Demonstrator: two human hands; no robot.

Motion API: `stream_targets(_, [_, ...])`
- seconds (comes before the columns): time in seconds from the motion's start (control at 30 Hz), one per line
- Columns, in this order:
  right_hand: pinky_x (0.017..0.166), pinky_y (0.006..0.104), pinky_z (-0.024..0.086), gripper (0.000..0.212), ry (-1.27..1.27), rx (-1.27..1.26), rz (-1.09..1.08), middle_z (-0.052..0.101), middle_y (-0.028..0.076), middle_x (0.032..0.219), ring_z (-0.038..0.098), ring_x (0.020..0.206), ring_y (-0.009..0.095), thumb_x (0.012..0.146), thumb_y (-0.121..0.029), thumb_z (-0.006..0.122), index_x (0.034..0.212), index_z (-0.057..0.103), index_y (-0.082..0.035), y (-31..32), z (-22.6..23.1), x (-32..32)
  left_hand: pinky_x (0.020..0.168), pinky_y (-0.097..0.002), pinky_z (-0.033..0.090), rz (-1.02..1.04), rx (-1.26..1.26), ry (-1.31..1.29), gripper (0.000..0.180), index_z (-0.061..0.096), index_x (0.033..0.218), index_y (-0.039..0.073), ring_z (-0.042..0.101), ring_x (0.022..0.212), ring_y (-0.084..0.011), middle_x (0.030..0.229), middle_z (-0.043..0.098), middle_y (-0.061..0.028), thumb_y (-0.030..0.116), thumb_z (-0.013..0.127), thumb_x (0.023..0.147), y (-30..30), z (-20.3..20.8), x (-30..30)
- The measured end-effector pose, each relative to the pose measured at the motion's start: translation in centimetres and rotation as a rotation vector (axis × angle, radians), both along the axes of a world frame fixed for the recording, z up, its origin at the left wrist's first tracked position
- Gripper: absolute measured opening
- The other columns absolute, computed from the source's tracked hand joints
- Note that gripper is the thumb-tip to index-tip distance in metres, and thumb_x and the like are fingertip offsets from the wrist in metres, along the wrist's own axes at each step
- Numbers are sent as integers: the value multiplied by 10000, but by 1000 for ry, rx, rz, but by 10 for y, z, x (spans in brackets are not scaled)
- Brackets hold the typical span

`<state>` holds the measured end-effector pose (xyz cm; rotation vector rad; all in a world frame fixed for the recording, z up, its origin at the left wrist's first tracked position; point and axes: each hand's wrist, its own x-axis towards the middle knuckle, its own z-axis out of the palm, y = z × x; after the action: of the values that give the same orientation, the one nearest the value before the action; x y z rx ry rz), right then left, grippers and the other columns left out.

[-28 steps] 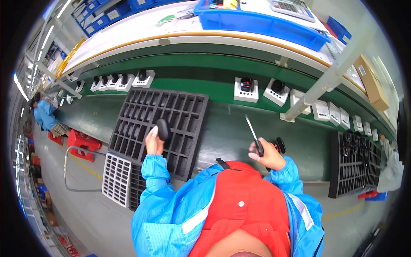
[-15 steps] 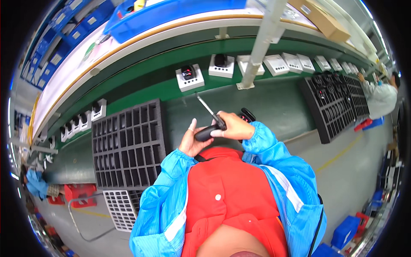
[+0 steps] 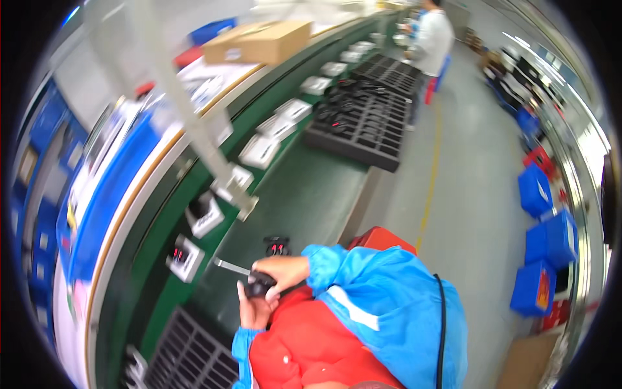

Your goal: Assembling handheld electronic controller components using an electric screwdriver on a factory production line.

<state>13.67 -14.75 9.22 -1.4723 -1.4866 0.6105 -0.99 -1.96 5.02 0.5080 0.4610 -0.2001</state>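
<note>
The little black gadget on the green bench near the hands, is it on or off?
On, it seems: the black gadget shows glowing red lights.

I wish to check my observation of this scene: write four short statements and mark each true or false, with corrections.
1. The right hand holds a tool with a metal shaft. True.
2. The hands are far apart. False: the left hand is close to the right, both at a black object.
3. A black device with red lights lies on the green bench. True.
4. Every black tray is bare. False: the upper-middle tray holds black devices.
</note>
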Motion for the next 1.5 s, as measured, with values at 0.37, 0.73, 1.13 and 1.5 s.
stream_targets(0.37, [662,410,486,565,-169,-173,-370,610,209,830,615,757,364,646,-403,728,925,505,35,1,4,-15,738,-408,526,113,177,-8,666,464,1160,19,604,877,-319,1052,577,-150,609,350,872,-14,3,14])
stream_targets(0.73, [757,305,471,594,140,-228,0,618,127,894,601,840,214,632,-356,781,1011,532,27,7,5,19,725,-473,529,-165,-172,-152,850,416,1239,85,608,825,-360,986,574,-263,775,309,755,14,-6,2])
stream_targets(1.13, [662,363,481,484,-109,-281,33,617,167,803,613,750,306,756,-397,675,937,526,26,6,20,12,795,-339,499,-92,289,-80,290,549,1054,-61,618,882,-218,988,619,-125,87,559,805,21,-4,-3])
stream_targets(1.5, [650,335,475,226,-8,-488,280,625,143,780,611,704,231,782,-162,608,925,546,2,-15,48,7,813,-326,494,669,349,-124,284,572,1086,-42,612,898,-211,1003,628,-129,74,511,834,54,-39,-29])
